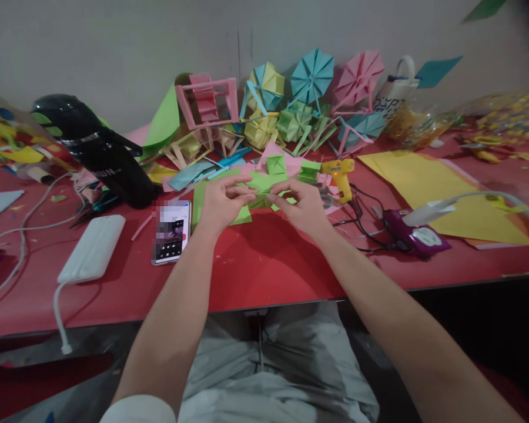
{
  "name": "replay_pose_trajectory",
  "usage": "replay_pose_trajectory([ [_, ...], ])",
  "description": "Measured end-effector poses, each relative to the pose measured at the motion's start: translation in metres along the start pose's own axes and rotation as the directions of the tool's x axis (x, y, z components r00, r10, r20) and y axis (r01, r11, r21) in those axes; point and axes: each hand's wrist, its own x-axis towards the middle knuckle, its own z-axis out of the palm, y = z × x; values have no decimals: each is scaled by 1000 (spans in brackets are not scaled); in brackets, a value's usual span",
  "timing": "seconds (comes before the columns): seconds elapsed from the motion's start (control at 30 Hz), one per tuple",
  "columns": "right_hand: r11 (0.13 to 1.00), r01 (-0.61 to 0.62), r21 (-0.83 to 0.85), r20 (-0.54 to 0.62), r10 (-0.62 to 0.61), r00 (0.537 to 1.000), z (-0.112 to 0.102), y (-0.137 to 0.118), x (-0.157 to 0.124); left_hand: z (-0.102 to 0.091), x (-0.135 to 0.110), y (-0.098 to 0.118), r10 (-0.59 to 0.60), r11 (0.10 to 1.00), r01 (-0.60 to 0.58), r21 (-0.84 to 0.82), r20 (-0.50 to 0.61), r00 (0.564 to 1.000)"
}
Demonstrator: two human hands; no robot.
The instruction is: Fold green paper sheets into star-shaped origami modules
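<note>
Between my two hands is a small piece of green paper (pixel 260 200), pinched at its left side by my left hand (pixel 224 200) and at its right side by my right hand (pixel 302 204). Both sets of fingers are closed on it, and they partly cover it. Under and behind the hands lies a larger green paper sheet (pixel 200 200). Just beyond the fingers are a folded green paper square (pixel 275 165) and another folded green paper piece (pixel 309 170). A yellow glue gun (pixel 340 177) rests beyond my right hand.
Folded paper wheels (pixel 312 76) in several colours stand along the wall. A black bottle (pixel 101 153), a phone (pixel 171 232) and a white power bank (pixel 92 248) are at left. Yellow paper sheets (pixel 449 194) and a purple power socket (pixel 417 233) with cables lie at right.
</note>
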Motion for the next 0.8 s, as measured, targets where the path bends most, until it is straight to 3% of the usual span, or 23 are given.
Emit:
replay_pose_trajectory([
  [0.17, 1000, 14, -12, -67, -15, 998, -2, 0, 2, 5, -2, 1, 91, 996, -91, 12, -4, 996],
  [0.43, 994, -74, 78, 70, 69, 995, 0, 4, -1, 4, -4, 5, 163, 969, -167, 180, 39, 986],
  [0.53, 988, -81, 133, 81, 70, 994, -1, 2, -1, 4, -1, -1, 134, 976, -137, 169, 29, 991],
  [0.6, 984, -93, 150, 54, 86, 995, -1, 0, -1, 5, 1, -6, 69, 993, -67, 101, -21, 997],
  [0.7, 982, -108, 157, 38, 104, 994, -1, -1, 0, 6, 2, -12, -40, 999, 40, 9, 6, 999],
  [0.8, 970, -135, 203, 87, 120, 989, 1, 1, 0, 7, 1, -11, -17, 1000, 18, -26, 45, 999],
])
